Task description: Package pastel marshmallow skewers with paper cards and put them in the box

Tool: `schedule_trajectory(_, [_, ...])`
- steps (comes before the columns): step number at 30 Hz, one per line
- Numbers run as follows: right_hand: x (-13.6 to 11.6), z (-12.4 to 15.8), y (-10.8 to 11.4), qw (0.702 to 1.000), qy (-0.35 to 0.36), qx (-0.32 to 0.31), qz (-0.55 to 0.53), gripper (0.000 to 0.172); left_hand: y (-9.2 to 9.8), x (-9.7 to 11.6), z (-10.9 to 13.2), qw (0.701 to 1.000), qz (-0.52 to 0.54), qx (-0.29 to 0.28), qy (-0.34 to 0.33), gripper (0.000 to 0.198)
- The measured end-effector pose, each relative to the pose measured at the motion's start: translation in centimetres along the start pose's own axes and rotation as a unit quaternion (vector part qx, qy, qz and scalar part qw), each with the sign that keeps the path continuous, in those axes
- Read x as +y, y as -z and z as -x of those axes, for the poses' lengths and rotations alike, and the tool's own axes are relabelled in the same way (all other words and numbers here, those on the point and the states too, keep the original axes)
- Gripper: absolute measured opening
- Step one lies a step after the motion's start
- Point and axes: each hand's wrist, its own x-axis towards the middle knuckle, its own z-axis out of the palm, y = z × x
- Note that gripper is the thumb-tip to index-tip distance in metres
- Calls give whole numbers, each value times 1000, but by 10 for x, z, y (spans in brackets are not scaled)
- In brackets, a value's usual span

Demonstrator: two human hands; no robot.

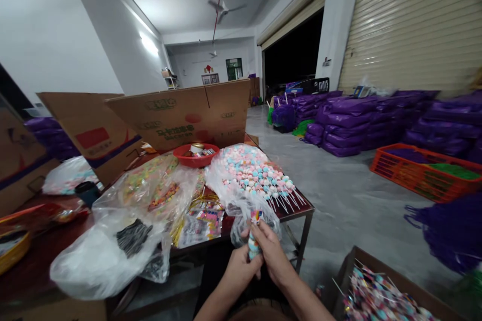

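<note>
My left hand (pixel 242 264) and my right hand (pixel 269 248) meet in front of the table's near edge, both wrapped round a small clear packet of pastel candy (pixel 253 247) with a coloured label at its top. Just beyond them, a plastic bag (pixel 222 170) lies open with many pink, white and blue candies (pixel 259 173) on white sticks spilling to the right. Printed clear wrappers (pixel 203 223) lie on the table left of my hands, beside gold ties (pixel 178 230).
A red bowl (pixel 196 155) stands before cardboard boxes (pixel 181 115). Bags of gummies (pixel 161 180) and dark strips (pixel 133 236) lie left. A carton of wrapped candy (pixel 380 296) is lower right; an orange crate (pixel 425 173) and purple sacks (pixel 346 125) stand beyond.
</note>
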Motion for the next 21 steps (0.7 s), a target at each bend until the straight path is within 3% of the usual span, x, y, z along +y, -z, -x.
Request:
schedule_trajectory(4, [7, 2, 3, 999, 1, 23, -25, 52, -6, -5, -1, 999, -18, -32, 14, 47])
schedule_trajectory(11, [23, -6, -5, 1000, -15, -2, -4, 48, 3, -25, 4, 997, 48, -57, 24, 72])
schedule_trajectory(14, [18, -15, 4, 999, -20, -10, -27, 46, 8, -25, 6, 996, 44, -80, -4, 74])
schedule_trajectory(16, [7, -16, 16, 998, -10, 36, -48, 46, 13, -16, 12, 996, 18, -89, -19, 69])
schedule_trajectory(18, [-6, -13, 35, 993, 18, 99, -58, 46, 21, -3, 19, 998, -23, -54, -19, 60])
schedule_trajectory(21, [-13, -2, 77, 984, 33, 171, -28, 42, 37, 11, 14, 992, -111, 52, -25, 44])
